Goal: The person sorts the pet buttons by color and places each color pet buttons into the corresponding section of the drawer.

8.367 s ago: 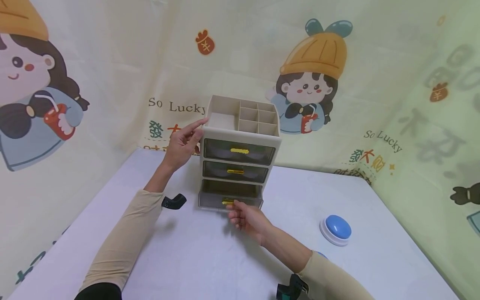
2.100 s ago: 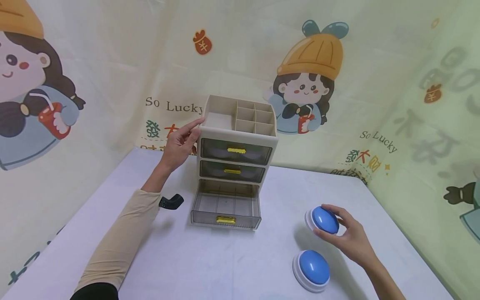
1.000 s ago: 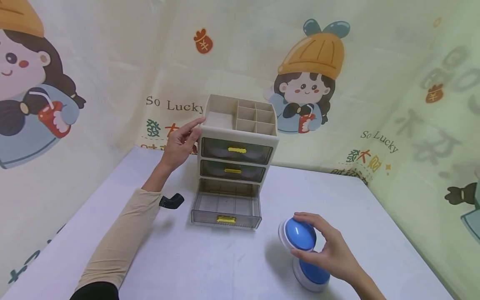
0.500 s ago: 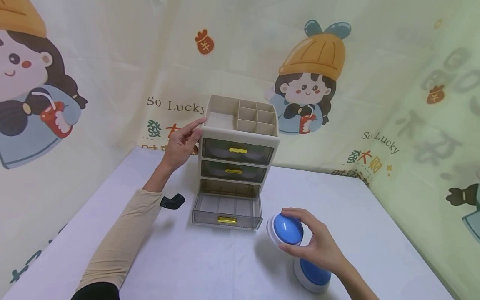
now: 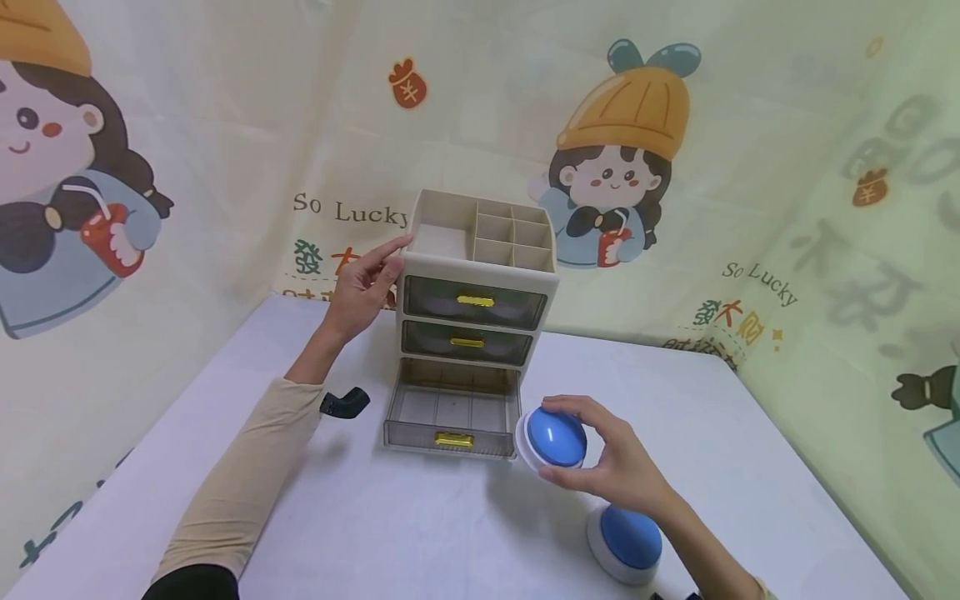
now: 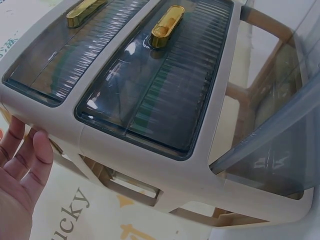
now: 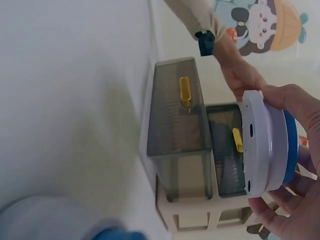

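Note:
A beige desktop drawer organizer (image 5: 480,265) stands upright on the table, its smoky bottom drawer (image 5: 453,437) pulled out and bare inside. My left hand (image 5: 360,292) rests its fingertips on the organizer's left side; the left wrist view has these fingers (image 6: 42,147) fairly relaxed at the frame's edge. My right hand (image 5: 611,454) grips a blue-domed white push button (image 5: 557,437) between thumb and fingers, tilted and raised just right of the drawer's front. Its white underside (image 7: 254,145) faces the drawers in the right wrist view. A second blue push button (image 5: 630,537) lies on the table below the right wrist.
A black bent piece (image 5: 345,403) shows beside my left forearm. The white table (image 5: 360,517) runs up to a cartoon-printed cloth backdrop (image 5: 480,125). Two upper drawers (image 5: 474,302) with yellow handles are closed. The organizer's top (image 5: 450,237) has several compartments.
Earlier my right hand was at the bottom drawer's handle; the drawer now stands out further. That hand then lifted the farther push button and carried it left towards the drawer. My left hand stayed put.

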Demonstrator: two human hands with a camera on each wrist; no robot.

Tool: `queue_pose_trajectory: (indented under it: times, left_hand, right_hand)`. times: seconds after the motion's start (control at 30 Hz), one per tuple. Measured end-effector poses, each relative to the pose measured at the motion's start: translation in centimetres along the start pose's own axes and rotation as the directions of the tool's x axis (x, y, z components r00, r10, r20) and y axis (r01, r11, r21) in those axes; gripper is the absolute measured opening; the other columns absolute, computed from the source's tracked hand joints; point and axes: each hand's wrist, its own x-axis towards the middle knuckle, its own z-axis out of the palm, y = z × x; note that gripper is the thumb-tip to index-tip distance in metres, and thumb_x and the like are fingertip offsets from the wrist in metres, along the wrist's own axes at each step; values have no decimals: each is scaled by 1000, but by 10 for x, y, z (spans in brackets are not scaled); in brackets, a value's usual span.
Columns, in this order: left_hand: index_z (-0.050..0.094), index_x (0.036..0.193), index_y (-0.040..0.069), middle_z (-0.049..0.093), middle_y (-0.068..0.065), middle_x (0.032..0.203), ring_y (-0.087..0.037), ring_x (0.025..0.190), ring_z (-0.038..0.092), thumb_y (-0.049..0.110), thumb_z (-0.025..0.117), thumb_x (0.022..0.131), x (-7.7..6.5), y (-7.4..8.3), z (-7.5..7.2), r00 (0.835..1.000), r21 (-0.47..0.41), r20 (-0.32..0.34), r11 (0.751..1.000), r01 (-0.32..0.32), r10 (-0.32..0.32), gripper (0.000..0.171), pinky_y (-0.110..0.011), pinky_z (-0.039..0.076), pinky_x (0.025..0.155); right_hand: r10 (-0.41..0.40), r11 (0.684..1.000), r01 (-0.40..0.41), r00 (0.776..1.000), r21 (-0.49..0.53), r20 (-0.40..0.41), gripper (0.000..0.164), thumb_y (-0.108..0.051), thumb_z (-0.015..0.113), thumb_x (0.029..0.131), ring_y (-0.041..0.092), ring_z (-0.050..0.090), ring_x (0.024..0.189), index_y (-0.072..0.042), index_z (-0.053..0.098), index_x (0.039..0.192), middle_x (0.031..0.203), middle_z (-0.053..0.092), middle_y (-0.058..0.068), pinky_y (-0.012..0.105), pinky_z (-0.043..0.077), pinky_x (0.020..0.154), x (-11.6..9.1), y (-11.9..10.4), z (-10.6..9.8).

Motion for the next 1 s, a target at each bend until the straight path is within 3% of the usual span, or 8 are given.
queue_pose_trajectory:
  times: [0.17, 0.43, 0.73, 1.0]
  left_hand:
    - [60, 145, 17, 68, 3, 98, -17, 72, 59, 16, 55, 107, 0, -1, 0, 1000, -9, -4, 1000, 1, -1, 39, -28, 54, 57]
    - [60, 145, 17, 69, 7, 102, -17, 72, 59, 15, 56, 107, -2, -2, 0, 1000, -2, -1, 1000, 4, -4, 39, -29, 55, 58]
    - [59, 146, 17, 69, 6, 104, -18, 75, 59, 16, 55, 107, -1, 1, -1, 1000, 0, -1, 1000, 12, -12, 39, -28, 55, 59]
    - [59, 146, 18, 68, 5, 102, -17, 74, 60, 17, 55, 107, -1, 2, -1, 1000, -1, 3, 1000, 17, -17, 39, -28, 55, 59]
  right_hand:
    - [41, 997, -42, 999, 62, 14, 68, -24, 91, 78, 20, 59, 124, -25, 59, 139, 140, 60, -6, 35, 54, 99, 13, -2, 4]
    - [83, 976, -86, 996, 199, 21, 64, -18, 87, 80, 28, 60, 124, -18, 60, 139, 138, 62, 4, 31, 51, 102, 28, -1, 11]
    - [104, 976, -113, 993, 188, 55, 64, -25, 88, 80, 26, 59, 122, -18, 62, 138, 137, 62, 0, 46, 52, 101, 46, -4, 20]
    - [110, 975, -123, 991, 184, 77, 63, -27, 88, 79, 27, 58, 122, -20, 63, 136, 137, 62, 1, 51, 49, 103, 61, -1, 30]
